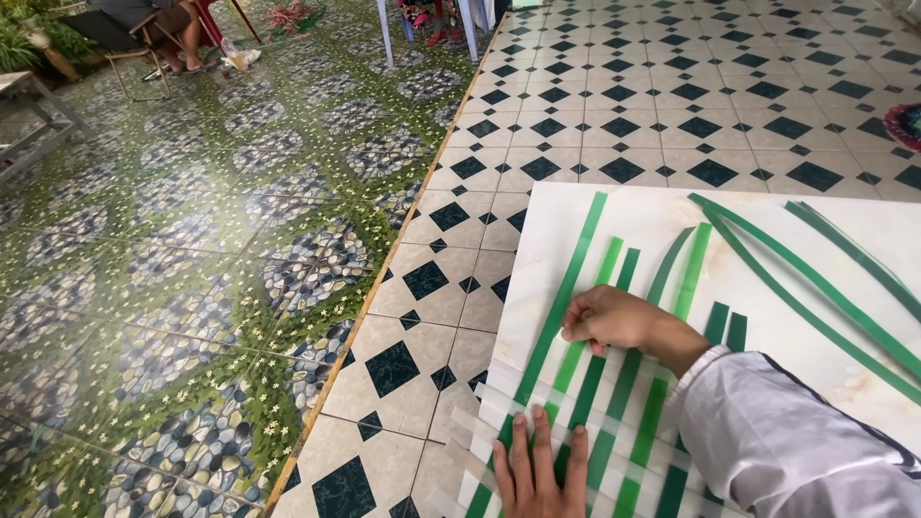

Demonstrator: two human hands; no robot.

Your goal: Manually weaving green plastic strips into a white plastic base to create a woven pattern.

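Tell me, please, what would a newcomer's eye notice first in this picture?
First, the long green plastic strips woven with translucent white strips on a pale marble-patterned board at the lower right. The right hand pinches one green strip, while the left hand presses flat on the weave at the bottom edge. To the left lies a glossy floor with green pebble-and-flower tiles.

Left hand (539, 470) presses woven green strips (614, 384) flat; right hand (606, 318) pinches one strip.
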